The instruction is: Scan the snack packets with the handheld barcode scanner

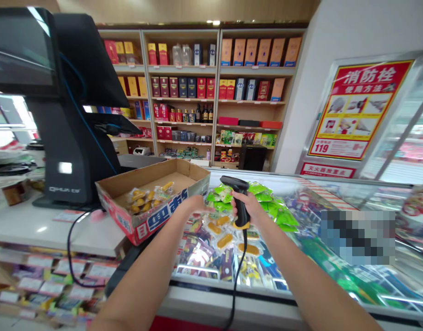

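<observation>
My right hand [245, 205] is wrapped round the handle of a black barcode scanner [241, 212] with a yellow base. Its head is above the green packets [278, 209], and its cable drops to the front edge. My left hand [199, 203] is just left of the scanner, over the edge of the packets; its fingers are blurred and partly hidden by the hand itself. Beneath both hands, several clear packs of yellow-brown food [225, 240] lie on the glass top. Beside my left forearm stands an open cardboard box [109, 195] with a few similar packs [142, 201] in it.
A black cash register [70, 138] stands on the white counter [49, 232] at left. The glass-topped freezer [194, 272] holds colourful packages. Shelves [183, 98] with boxes and bottles line the back wall. A red and yellow sign [361, 110] hangs at right.
</observation>
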A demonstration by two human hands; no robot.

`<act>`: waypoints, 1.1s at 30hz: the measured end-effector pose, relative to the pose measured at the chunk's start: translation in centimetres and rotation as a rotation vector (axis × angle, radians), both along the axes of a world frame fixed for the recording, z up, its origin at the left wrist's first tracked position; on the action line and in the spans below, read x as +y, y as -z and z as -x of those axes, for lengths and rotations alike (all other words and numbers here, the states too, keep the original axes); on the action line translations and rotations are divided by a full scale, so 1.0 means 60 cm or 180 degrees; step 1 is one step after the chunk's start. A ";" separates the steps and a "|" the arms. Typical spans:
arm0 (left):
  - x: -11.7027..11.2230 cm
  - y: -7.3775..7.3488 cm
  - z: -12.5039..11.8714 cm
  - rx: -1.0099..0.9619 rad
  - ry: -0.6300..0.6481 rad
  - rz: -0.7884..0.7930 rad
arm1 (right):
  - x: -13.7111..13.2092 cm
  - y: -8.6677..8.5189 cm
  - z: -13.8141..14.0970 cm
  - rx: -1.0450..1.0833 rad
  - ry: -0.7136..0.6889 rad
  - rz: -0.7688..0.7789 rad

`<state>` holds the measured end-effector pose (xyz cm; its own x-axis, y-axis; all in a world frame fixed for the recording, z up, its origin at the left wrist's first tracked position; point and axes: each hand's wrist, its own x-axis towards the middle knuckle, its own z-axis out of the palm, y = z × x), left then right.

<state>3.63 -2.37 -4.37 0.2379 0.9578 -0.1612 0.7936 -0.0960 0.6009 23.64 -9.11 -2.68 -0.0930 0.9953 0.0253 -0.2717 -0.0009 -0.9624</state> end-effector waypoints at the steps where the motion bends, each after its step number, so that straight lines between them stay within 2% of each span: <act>1: 0.002 0.009 0.000 0.0027 0.0200 0.0207 | 0.000 0.009 -0.009 0.0052 0.0044 0.0018; 4: 0.010 0.031 0.007 -0.0244 0.0701 0.0362 | 0.003 0.033 -0.027 0.0126 0.0130 0.0102; 6: 0.016 0.043 0.010 -0.0748 0.0737 0.0318 | 0.005 0.044 -0.032 0.0095 0.0149 0.0152; 11: 0.017 0.060 -0.009 -0.1925 0.0232 0.0486 | 0.006 0.052 -0.033 0.0075 0.0130 0.0081; 16: 0.016 0.056 -0.021 -0.2693 -0.0079 0.0471 | -0.001 0.049 -0.024 -0.0001 0.0103 0.0085; 18: 0.023 0.051 -0.019 -0.3318 -0.0295 0.0222 | -0.004 0.048 -0.021 -0.0024 0.0071 0.0082; 20: 0.031 0.049 -0.017 -0.4027 -0.0533 -0.0237 | -0.007 0.047 -0.018 -0.0008 0.0020 0.0100; 22: 0.036 0.048 -0.020 -0.4526 -0.0606 -0.0666 | -0.009 0.046 -0.018 0.0044 -0.0023 0.0136; 24: 0.036 0.050 -0.026 -0.4689 -0.0536 -0.0925 | -0.009 0.045 -0.019 0.0127 -0.0043 0.0175; 28: 0.033 0.054 -0.037 -0.4617 -0.0516 -0.1261 | -0.007 0.044 -0.024 0.0335 -0.0056 0.0242; 33: 0.032 0.054 -0.038 -0.4446 -0.0535 -0.1413 | -0.005 0.043 -0.029 0.0586 -0.0181 0.0340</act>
